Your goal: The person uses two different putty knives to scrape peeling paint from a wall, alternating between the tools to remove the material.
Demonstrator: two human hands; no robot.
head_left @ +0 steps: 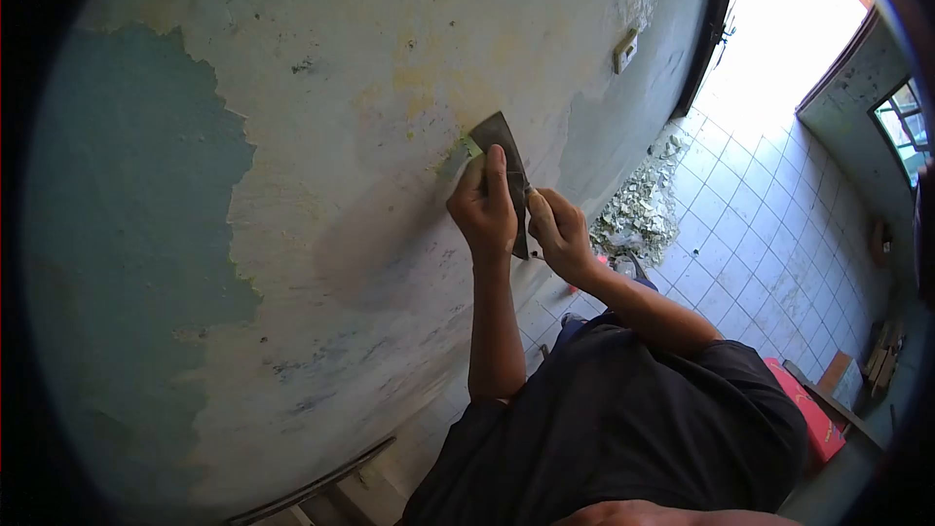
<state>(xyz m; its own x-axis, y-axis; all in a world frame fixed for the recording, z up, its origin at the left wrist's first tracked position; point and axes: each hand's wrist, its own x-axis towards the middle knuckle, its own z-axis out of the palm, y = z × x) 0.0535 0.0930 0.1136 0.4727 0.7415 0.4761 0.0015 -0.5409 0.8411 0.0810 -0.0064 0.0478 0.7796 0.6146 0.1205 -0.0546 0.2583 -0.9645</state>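
Note:
A wide, dark metal scraper [518,197] stands against the wall [370,136], its top corner by a small patch of yellow-green paint. My left hand [484,209] grips the blade, thumb lying along its flat face. At the middle of its back edge, my right hand [563,231] is closed around the scraper's handle, most of which the fingers hide. Around the blade the wall is pale and rough, with yellowish stains and dark scuffs. Blue-green paint [136,185] with a ragged edge covers the wall's left part.
Paint flakes [638,209] lie heaped along the wall's foot on the tiled floor [730,195]. A switch [625,52] sits on the wall near a bright doorway [769,29]. A red box [813,414] and wood pieces [884,356] lie at the right. Wooden slats [336,502] show at the bottom.

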